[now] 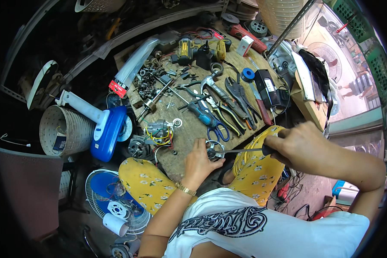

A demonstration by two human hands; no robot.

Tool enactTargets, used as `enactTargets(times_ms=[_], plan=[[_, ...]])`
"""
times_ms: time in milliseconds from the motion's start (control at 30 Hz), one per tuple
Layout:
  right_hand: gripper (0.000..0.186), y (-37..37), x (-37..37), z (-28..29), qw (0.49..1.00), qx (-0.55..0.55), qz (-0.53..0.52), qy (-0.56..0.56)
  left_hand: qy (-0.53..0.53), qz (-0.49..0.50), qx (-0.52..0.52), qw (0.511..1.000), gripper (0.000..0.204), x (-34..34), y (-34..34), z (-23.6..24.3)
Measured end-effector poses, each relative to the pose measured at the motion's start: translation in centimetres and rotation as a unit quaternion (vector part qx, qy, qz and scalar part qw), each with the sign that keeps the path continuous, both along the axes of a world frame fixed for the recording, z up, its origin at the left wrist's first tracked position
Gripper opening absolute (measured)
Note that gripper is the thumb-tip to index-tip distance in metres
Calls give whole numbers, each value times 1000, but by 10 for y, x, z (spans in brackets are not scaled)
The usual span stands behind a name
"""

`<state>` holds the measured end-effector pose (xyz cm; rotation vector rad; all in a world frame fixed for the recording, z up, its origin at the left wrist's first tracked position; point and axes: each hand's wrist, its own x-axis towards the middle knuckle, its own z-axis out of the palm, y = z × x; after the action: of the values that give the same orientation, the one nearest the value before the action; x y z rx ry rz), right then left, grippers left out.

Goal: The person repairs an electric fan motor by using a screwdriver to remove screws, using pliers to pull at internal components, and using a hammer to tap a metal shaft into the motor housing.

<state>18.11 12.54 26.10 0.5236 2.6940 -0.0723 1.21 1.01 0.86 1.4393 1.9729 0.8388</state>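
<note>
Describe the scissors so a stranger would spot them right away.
On the wooden worktable, look toward the near edge, just beyond and right of the person's left hand. The scissors lie there beside the yellow-and-black pliers. Unlike the pliers, they have two closed, dark blue finger loops.

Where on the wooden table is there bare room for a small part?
Bare wood shows between the wired motor and the blue scissors, and between the left hand and left trouser leg. It is crowded around the hammer, the pliers and the loose metal parts.
</note>
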Motion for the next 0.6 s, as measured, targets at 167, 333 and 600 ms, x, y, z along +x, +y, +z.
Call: enactTargets(times_ms=[167,333,600], plan=[[15,13,-34,13,999,-20,22,-39,-10,5,5,1000,69,2,0,-7],[21,25,-49,9,998,-12,55,-37,17,4,13,1000,70,2,-1,-6],[26,36,-87,14,990,-17,44,-133,-3,28,10,1000,69,3,-2,-10]])
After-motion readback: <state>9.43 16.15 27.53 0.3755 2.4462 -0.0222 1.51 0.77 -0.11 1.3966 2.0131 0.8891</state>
